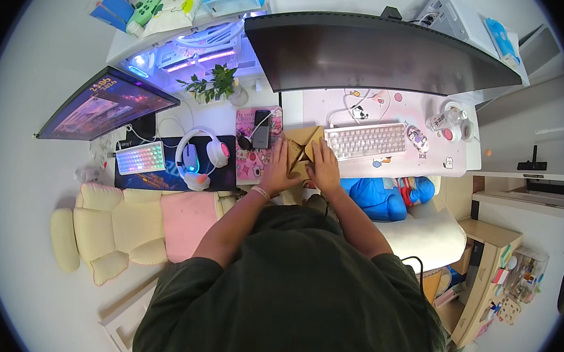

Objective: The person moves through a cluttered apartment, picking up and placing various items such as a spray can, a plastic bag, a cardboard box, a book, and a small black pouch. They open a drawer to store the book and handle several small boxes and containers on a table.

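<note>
A folded piece of brown cardboard (302,135), with flaps meeting around a dark gap at its middle, lies at the desk's front between my two hands. My left hand (279,170) holds its left side, fingers long and pointing away from me, with a pale band around the wrist. On the opposite side, my right hand (326,172) rests its fingers over the right flap and holds that edge. Both thumbs point inward near the front of the cardboard. Just left of it, a dark phone-like device (261,129) with a white cable lies on a pink patterned mat (248,166).
A clear-keyed keyboard (367,140) and a patterned mouse (417,139) sit to the right under a large monitor (383,60). White headphones (217,152) and a lit keyboard (140,158) lie left. A potted plant (222,81) stands behind. Cream chairs (117,218) flank me.
</note>
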Tool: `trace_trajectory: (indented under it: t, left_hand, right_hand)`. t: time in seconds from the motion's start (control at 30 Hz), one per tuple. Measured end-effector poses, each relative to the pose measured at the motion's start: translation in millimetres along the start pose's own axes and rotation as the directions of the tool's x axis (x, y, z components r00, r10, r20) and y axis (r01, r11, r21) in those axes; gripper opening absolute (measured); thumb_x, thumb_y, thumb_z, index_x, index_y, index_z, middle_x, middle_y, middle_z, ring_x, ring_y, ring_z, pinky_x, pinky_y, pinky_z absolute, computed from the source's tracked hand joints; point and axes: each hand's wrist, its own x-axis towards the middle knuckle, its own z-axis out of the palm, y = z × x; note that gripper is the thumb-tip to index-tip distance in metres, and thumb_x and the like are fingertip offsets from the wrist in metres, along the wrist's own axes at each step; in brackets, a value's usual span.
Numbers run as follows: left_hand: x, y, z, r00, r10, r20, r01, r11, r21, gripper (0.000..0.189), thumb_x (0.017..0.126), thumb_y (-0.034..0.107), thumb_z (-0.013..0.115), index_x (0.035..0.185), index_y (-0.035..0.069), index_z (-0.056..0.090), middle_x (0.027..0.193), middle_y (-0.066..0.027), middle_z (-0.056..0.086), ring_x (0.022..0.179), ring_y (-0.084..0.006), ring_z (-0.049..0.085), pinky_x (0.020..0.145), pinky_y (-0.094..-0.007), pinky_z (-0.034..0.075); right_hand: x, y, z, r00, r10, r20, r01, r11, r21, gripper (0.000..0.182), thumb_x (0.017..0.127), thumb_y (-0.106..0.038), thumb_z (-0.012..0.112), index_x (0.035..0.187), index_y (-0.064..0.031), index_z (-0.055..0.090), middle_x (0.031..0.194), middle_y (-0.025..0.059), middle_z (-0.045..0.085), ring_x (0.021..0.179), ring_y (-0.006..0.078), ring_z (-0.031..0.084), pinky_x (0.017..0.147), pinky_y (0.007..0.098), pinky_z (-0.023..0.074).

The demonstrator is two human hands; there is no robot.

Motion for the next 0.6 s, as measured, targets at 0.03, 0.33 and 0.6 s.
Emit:
trace_trajectory:
  t: [0.03, 0.33, 0.6]
  left_hand:
    - [-8.5, -1.9, 6.0, 1.000, -0.004, 0.022, 0.004, 1.000, 0.022, 0.104, 0.067, 0.034, 0.078, 0.143, 0.001, 0.016, 0.148, -0.0226, 0.013, 0.135, -0.0421, 0.020, 0.109, -0.0453, 0.025]
    - [-22.5, -1.7, 11.0, 0.996, 0.065, 0.055, -0.073, 0.987, 0.145, 0.081, 0.076, 0.030, 0.069, 0.143, 0.012, 0.027, 0.148, -0.0212, 0.017, 0.133, -0.0416, 0.024, 0.107, -0.0464, 0.028]
    - [-25.1, 3.8, 15.3, 0.997, 0.007, 0.080, -0.011, 0.998, 0.056, 0.078, 0.079, 0.023, 0.065, 0.143, 0.009, 0.025, 0.148, -0.0232, 0.015, 0.129, -0.0434, 0.031, 0.102, -0.0438, 0.035]
  right_hand:
    - [0.7, 0.1, -0.4, 1.000, -0.016, 0.004, 0.016, 1.000, 0.003, 0.073, 0.071, -0.015, 0.069, 0.135, -0.0041, 0.036, 0.139, 0.0195, 0.032, 0.121, 0.0384, 0.039, 0.101, 0.0435, 0.0349]
    - [-6.7, 12.1, 5.9, 0.991, -0.056, -0.125, 0.073, 0.987, 0.145, 0.046, 0.081, -0.014, 0.060, 0.123, 0.0003, 0.048, 0.123, 0.0200, 0.047, 0.111, 0.0371, 0.048, 0.095, 0.0424, 0.0405]
    - [-7.9, 10.9, 0.2, 0.988, -0.087, -0.129, 0.109, 0.979, 0.174, 0.039, 0.084, -0.011, 0.057, 0.122, -0.0049, 0.051, 0.123, 0.0190, 0.048, 0.109, 0.0362, 0.049, 0.094, 0.0413, 0.0416]
